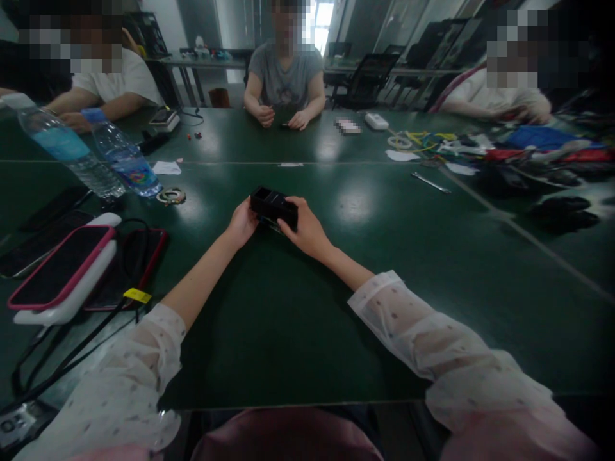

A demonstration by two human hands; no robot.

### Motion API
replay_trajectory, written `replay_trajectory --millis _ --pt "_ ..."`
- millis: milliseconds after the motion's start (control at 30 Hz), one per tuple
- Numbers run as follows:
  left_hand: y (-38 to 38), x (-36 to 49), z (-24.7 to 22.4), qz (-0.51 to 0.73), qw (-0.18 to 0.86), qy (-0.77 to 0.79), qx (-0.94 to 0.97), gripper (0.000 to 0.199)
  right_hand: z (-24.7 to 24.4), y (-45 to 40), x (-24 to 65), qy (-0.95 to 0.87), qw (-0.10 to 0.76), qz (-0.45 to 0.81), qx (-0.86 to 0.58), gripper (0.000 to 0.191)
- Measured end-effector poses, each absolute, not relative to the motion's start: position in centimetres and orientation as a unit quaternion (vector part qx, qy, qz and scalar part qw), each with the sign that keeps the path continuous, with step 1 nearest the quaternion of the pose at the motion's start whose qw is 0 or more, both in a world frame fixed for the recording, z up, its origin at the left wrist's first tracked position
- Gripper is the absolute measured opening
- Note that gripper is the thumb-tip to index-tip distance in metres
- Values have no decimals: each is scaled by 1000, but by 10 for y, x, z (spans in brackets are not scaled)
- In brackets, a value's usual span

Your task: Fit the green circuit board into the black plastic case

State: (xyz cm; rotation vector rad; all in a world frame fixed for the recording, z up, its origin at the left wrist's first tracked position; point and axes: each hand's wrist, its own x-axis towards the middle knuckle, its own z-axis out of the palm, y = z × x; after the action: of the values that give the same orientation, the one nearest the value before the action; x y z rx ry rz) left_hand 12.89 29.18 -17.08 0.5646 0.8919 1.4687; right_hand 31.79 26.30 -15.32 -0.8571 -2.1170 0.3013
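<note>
A small black rectangular box-like device (273, 206) is held between my two hands near the middle of the green table (288, 320). My left hand (243, 223) grips its left end, the fingers mostly hidden behind it. Around the right end closes my right hand (310, 229), with the thumb at the near side and fingers over the top. A dark recess shows in the top face at the left, and small pale marks lie beside it. Something thin and greenish shows along its lower edge, too blurred to name.
At left stand two water bottles (127, 160), a tape roll (172, 196), a pink-cased phone (65, 266) on a white block, and black cables (72, 358). A wrench (431, 183) lies right, before piled cables and tools (542, 150). Several people sit around, one opposite (287, 77).
</note>
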Motion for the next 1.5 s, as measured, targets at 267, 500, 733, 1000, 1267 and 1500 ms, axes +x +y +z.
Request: replay_trajectory --millis 267,500,733,1000,1267,1500 --pt "291 129 -168 634 611 404 246 15 -155 265 318 -840 409 114 -339 48" --pt "290 129 -168 632 616 397 253 15 -153 264 317 -841 406 115 -339 48" --pt "287 129 -167 632 619 395 249 14 -153 263 318 -843 403 107 -340 48" --pt "291 127 -172 633 618 392 254 16 -153 263 318 -842 404 111 -340 48" --pt "288 129 -167 635 611 405 242 15 -154 265 318 -840 408 115 -338 50" --pt "286 131 -162 636 612 407 234 17 -156 267 318 -848 414 101 -316 56"
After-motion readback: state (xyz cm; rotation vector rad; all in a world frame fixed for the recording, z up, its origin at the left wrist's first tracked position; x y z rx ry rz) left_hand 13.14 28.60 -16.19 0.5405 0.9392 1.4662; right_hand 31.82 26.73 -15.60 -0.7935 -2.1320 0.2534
